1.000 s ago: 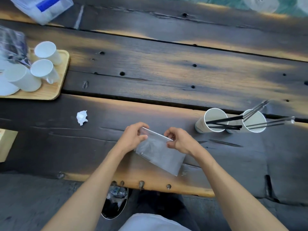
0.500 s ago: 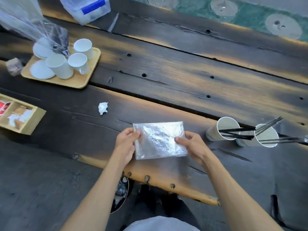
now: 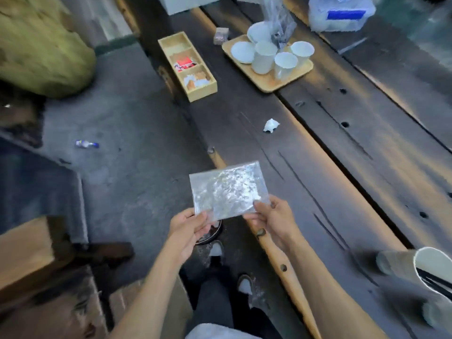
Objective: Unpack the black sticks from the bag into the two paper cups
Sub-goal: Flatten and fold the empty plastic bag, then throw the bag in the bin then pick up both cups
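A flat, shiny clear plastic bag [image 3: 226,189] hangs in the air over the table's near edge, with no sticks visible inside it. My left hand [image 3: 187,228] pinches its lower left corner and my right hand [image 3: 271,218] pinches its lower right corner. At the far right edge stands one white paper cup [image 3: 425,267] with black sticks [image 3: 435,280] poking out of it. A second cup [image 3: 437,311] shows only partly below it, blurred.
A dark wooden plank table [image 3: 318,155] runs up the right side. On it sit a wooden tray [image 3: 281,79] with several white cups, a compartment box [image 3: 187,66], a crumpled white scrap [image 3: 271,125] and a clear lidded container [image 3: 341,12]. The grey floor lies to the left.
The view has swung left, so the two cups slid to the right edge. Both hands carried the bag off the tabletop toward the table's near edge, now pinching its bottom corners.
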Tool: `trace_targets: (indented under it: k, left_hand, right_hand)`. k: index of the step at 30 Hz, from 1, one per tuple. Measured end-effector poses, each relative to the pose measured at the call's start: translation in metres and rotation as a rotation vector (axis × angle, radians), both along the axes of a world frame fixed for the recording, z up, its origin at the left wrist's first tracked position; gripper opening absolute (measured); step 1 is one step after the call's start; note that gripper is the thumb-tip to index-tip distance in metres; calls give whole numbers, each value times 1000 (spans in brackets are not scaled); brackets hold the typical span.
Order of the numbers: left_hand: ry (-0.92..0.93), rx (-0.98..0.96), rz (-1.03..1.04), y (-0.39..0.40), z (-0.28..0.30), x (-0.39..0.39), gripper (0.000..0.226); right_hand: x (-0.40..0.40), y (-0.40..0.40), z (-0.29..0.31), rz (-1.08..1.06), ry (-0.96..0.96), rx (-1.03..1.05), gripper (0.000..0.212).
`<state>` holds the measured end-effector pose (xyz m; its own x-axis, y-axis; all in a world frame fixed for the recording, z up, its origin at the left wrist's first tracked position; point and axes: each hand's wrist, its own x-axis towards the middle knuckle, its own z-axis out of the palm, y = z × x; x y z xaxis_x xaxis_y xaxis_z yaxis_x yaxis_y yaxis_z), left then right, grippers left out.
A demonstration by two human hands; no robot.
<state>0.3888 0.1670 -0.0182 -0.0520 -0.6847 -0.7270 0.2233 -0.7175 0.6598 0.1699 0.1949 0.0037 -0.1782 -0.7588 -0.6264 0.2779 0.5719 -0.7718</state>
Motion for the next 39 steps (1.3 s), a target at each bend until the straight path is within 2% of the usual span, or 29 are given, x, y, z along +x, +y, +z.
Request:
trace_targets:
  k: [4,8,11,16,23,26,30,33,36,39]
  left_hand:
    - [18,68,208,37,-35,55,12]
    - [3,155,414,62,-93,90,11]
    - [-23,196,447,65,-144,103,10]
    - [-84,260,505,42,-242,109,25]
    - [-131,319,454,13,-380,121,21]
    - [-157,320,445,6,-424,122,17]
    - [-155,325,467,-4,-462,118,14]
    - [-186,336,449,-13,-482,117,14]
    - [-290,318,379,-14,-485,118,19]
    - [-452,283,220,-8,-456,124,17]
  right_hand:
    - [57,-4,-30,91,38,113,13]
    - [99,-3,-93,100,39,289,16]
    - [121,-10,-151,58,60,402,15]
    - [140,-33,-246,-36,26,487,13]
    - [150,-58,-379,-74,-22,535,9]
    - [154,-66,-423,-53,-25,535,15]
    - [155,-74,-464,-55,-20,519,11]
    - [155,-81,-478,-68,-26,495,17]
    - [150,-81,-474,-18,2,518,16]
    - [144,-72,-443,30,54,524,12]
